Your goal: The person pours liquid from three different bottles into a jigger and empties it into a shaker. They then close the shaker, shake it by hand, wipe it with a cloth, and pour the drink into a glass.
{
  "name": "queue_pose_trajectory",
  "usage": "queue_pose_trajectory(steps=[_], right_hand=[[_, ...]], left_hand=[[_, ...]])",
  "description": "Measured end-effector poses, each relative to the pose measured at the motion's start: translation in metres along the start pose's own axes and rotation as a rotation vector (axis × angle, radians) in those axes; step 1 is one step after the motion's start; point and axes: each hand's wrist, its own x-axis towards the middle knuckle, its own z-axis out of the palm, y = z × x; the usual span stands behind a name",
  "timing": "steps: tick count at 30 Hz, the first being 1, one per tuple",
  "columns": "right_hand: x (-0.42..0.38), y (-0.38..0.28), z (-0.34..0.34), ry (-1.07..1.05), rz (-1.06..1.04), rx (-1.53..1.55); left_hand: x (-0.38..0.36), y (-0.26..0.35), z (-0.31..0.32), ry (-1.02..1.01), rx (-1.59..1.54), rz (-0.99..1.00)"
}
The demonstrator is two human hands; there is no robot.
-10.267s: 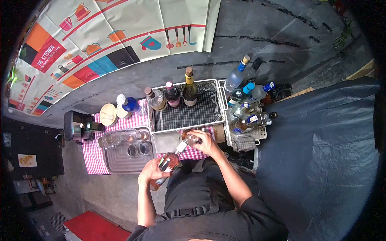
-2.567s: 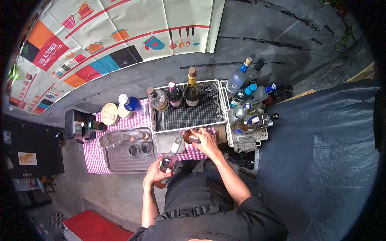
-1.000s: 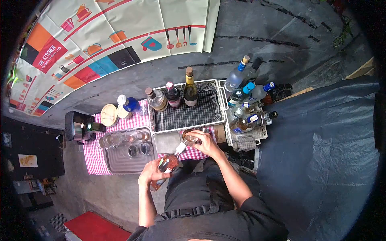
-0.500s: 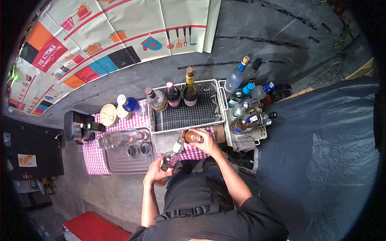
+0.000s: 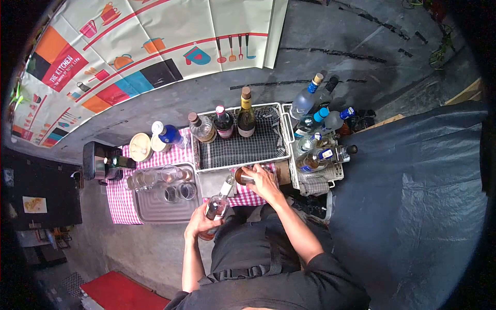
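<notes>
Just in front of the wire basket (image 5: pixel 227 167), the person's left hand (image 5: pixel 201 223) is holding a reddish bottle (image 5: pixel 217 207), its fingers wrapping around the body. The bottle is tilting, with its neck pointing up and toward the basket's front rim; this low grip is probably steadying the weight while leaving the neck clear.

Nearer to that rim, the right hand (image 5: pixel 264 186) is grasping a small clear glass (image 5: pixel 249 180), with the fingers closing on it from above and the right. That hold is seemingly leaving the side facing the bottle uncovered. A brownish cup (image 5: pixel 239 175) is showing right beside the glass; whether the two are touching is impossible to tell. The bottle's mouth is hanging near both.

To the left of the basket, a ridged tray (image 5: pixel 165 211) is resting on a pink checked cloth (image 5: pixel 121 206) and carrying several glasses (image 5: pixel 187 190), its raised edge perhaps keeping them together. Inside the basket, a dark checked liner (image 5: pixel 240 151) is lying under three stoppered bottles (image 5: pixel 246 123), likely cushioning them; they are standing toward the back, leaving the basket's front part open. To the basket's right, more bottles (image 5: pixel 304 106) are crowding closely, perhaps for easy reach.
</notes>
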Motion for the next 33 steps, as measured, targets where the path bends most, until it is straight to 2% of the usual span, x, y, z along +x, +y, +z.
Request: queue_pose_trajectory(steps=[2, 4, 6, 8, 11, 12, 18, 21, 33], right_hand=[[-0.001, -0.001, -0.003, 0.032, 0.008, 0.157], [0.001, 0.010, 0.004, 0.066, -0.017, 0.241], [0.000, 0.015, 0.005, 0.100, -0.040, 0.325], [0.000, 0.013, 0.000, 0.068, -0.112, 0.423], [0.000, 0.007, -0.005, 0.005, -0.077, 0.491], [-0.001, 0.006, -0.005, 0.006, -0.077, 0.491], [0.000, 0.005, -0.004, 0.027, -0.117, 0.520], [0.000, 0.004, -0.006, 0.010, -0.121, 0.502], [-0.002, 0.005, -0.006, 0.012, -0.132, 0.457]], left_hand=[[0.001, -0.014, 0.004, 0.037, 0.059, 0.003], [0.001, -0.001, 0.001, 0.073, 0.117, 0.008], [-0.002, 0.018, -0.008, -0.042, 0.095, -0.098], [-0.002, 0.024, -0.012, -0.051, 0.139, -0.111], [0.001, 0.019, -0.015, -0.070, 0.184, -0.076], [0.002, 0.020, -0.017, -0.083, 0.185, -0.030], [-0.004, 0.055, -0.031, -0.123, 0.183, -0.076], [0.001, 0.037, -0.031, -0.132, 0.279, -0.056], [-0.001, 0.056, -0.041, -0.186, 0.324, -0.107]])
